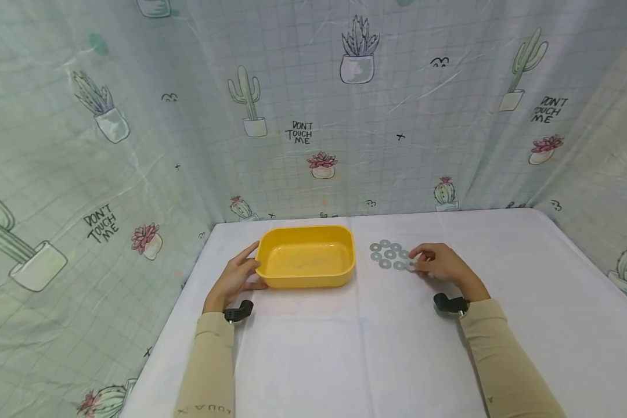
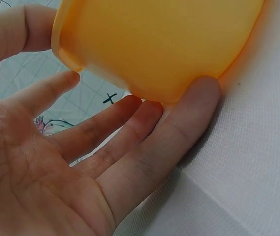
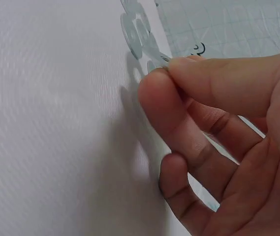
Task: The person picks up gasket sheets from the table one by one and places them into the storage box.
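The left hand lies with straight, relaxed fingers against the left end of a shallow yellow plastic tray with rounded corners; in the left wrist view the fingertips touch the tray's outer wall low down, where it meets the surface, and the thumb reaches up beside the rim. Nothing is clasped in it.

The right hand sits to the right of the tray, its thumb and forefinger drawn together on one flat, silvery metal washer at the right edge of a small cluster of like washers. In the right wrist view the fingertips pinch the thin ring, with other washers lying just past them on the cloth. Whether the ring is lifted off the surface cannot be told.

The cluster lies just beside the tray's right end, apart from it. Tray and washers rest on a surface covered in white cloth. Both arms wear beige sleeves, each with a small black device at the wrist. Behind and at the sides hangs a pale green cactus-print sheet.
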Demonstrator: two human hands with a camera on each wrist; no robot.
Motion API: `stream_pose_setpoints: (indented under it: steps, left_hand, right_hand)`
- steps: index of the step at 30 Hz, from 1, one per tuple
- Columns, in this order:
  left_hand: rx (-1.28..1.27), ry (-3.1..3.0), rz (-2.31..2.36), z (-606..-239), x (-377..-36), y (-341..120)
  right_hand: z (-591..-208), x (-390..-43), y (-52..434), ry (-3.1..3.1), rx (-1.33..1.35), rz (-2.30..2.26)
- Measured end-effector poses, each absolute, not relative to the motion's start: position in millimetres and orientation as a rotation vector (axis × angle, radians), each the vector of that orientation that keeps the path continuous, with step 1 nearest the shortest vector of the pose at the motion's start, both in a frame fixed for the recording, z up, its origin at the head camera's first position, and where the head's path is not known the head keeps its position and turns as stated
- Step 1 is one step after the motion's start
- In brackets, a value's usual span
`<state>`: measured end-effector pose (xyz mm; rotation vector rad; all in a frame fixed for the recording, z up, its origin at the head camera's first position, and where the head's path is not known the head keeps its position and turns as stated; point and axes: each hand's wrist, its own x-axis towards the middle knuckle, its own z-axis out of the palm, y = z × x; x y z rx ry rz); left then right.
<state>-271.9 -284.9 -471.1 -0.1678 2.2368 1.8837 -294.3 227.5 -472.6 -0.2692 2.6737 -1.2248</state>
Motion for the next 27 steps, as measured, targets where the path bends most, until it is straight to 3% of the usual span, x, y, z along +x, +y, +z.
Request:
stream_pose_setpoints:
  steps: [27]
  left_hand:
    - [-0.193,2.238,1.899,-477.1,-272.9,-285.1]
  right_hand:
    - [-447.9,-286.2,172.0,2.437,-0.116,-1.873]
